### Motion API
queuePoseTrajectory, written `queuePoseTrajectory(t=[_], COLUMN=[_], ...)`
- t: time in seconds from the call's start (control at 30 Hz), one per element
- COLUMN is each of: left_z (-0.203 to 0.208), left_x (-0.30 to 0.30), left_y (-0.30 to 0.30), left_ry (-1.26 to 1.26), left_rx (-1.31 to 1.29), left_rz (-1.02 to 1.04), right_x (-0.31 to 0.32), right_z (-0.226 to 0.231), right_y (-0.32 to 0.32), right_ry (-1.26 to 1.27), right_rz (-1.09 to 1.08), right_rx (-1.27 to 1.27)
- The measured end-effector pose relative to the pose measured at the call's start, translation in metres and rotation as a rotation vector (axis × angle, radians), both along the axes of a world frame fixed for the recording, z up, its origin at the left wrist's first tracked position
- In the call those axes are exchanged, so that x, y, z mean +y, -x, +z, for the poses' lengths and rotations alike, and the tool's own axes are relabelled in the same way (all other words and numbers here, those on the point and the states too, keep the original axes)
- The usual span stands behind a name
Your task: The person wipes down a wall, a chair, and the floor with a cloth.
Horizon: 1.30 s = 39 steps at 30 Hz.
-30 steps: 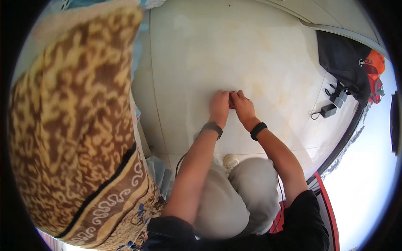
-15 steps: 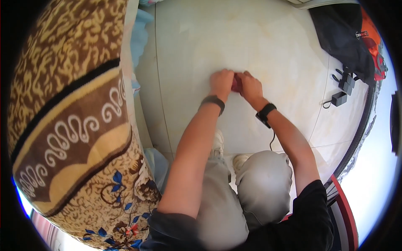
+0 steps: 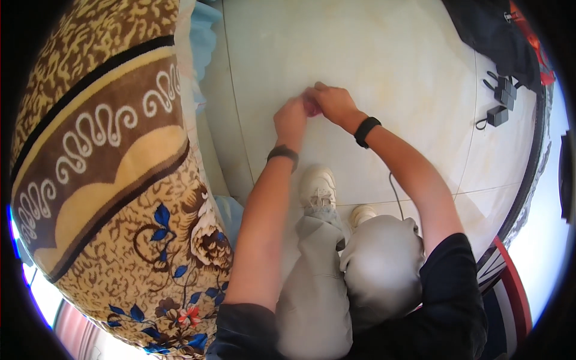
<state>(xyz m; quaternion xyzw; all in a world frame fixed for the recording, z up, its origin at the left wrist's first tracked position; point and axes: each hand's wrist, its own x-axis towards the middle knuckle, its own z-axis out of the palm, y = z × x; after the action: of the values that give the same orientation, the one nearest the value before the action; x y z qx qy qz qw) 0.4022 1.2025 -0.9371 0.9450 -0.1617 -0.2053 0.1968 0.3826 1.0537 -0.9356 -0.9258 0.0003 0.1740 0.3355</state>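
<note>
No text, label, number or sign can be read. The white curling scrolls on the brown-and-gold patterned fabric blanket are ornament rather than letters. Right of that blanket, the small, rounded, dark red object and, farther right, the black box-shaped blocks with cord loops show no legible marking.

Plush cloth blanket – soft-napped, smooth floor tiles – faintly glossy, matt cloth trousers
</note>
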Motion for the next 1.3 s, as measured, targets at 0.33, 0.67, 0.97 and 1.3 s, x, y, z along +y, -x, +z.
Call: queuePoseTrajectory(t=[0.33,0.67,0.97,1.3], left_z=[-0.022,-0.025,0.000,-0.006], left_x=[-0.017,-0.018,0.016,-0.029], left_y=[0.117,0.146,0.085,0.008], left_ry=[0.011,0.131,-0.053,-0.167], left_rx=[0.107,0.228,0.186,-0.040], left_rz=[-0.337,-0.206,0.097,0.126], right_x=[-0.024,-0.023,0.001,-0.024], right_z=[0.008,0.001,-0.012,-0.030], right_y=[0.163,0.183,0.091,0.029], right_ry=[0.031,-0.047,-0.097,0.083], right_rz=[-0.061,-0.211,0.130,0.071], right_rx=[0.035,-0.007,-0.035,-0.343])
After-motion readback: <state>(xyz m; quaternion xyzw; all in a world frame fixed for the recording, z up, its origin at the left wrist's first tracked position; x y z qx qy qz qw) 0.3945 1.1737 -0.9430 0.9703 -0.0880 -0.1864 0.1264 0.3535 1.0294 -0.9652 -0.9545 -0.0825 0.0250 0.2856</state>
